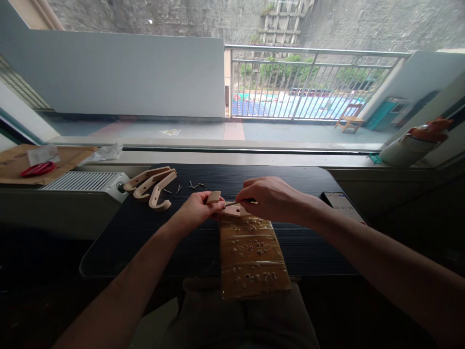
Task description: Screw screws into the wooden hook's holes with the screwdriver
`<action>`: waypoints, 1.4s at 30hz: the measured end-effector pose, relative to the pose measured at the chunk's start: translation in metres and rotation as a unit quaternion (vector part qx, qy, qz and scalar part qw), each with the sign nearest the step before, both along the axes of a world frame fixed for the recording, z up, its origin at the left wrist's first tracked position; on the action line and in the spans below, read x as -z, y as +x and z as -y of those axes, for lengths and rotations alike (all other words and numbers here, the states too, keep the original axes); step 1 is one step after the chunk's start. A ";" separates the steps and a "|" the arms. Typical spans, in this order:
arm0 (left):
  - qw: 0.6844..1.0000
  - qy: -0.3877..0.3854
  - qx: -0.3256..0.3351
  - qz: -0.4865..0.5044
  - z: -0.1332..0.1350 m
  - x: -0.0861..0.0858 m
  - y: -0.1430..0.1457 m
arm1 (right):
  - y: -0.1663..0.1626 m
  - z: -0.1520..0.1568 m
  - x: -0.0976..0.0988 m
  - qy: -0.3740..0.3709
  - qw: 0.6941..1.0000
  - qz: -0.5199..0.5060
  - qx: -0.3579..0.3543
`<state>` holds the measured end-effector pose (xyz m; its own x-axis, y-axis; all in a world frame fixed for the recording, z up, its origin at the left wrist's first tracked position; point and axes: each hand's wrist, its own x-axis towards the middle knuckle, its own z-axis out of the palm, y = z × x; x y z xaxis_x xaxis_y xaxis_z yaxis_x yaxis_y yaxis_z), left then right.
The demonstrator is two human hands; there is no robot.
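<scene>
My left hand (196, 211) is closed on the curved end of a pale wooden hook (238, 211), which lies across the far end of a brown board (254, 261). That board is wrapped in clear tape and dotted with holes. From the right, my right hand (271, 194) grips a screwdriver (236, 203), its thin shaft pointing left to the hook beside my left fingertips. The tip and most of the handle are hidden. Several loose screws (198, 185) lie beyond my left hand. Further left rest more wooden hooks (162, 189), side by side.
A dark table (301, 242) stands under the window. On its right side lies a phone (341, 206) showing a timer. Left of the table are a white radiator (85, 182) and cardboard (14, 167) with red-handled scissors (38, 169). A large bottle (410, 145) stands on the right sill.
</scene>
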<state>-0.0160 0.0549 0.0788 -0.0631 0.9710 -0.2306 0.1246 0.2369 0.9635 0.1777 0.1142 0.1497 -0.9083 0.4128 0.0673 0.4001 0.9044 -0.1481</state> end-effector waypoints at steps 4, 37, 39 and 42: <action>1.000 -0.008 0.000 0.009 0.001 -0.002 -0.001 | -0.002 0.000 -0.003 -0.006 1.000 0.014 0.001; 0.996 0.038 0.066 -0.050 -0.018 -0.004 -0.001 | -0.002 -0.016 -0.009 -0.023 0.999 0.029 0.007; 0.996 0.040 0.060 -0.059 -0.018 -0.004 0.002 | -0.003 -0.021 -0.010 -0.024 0.999 0.038 0.007; 0.995 0.044 0.049 -0.070 -0.017 -0.005 0.003 | -0.007 -0.023 -0.012 -0.031 0.998 0.057 0.001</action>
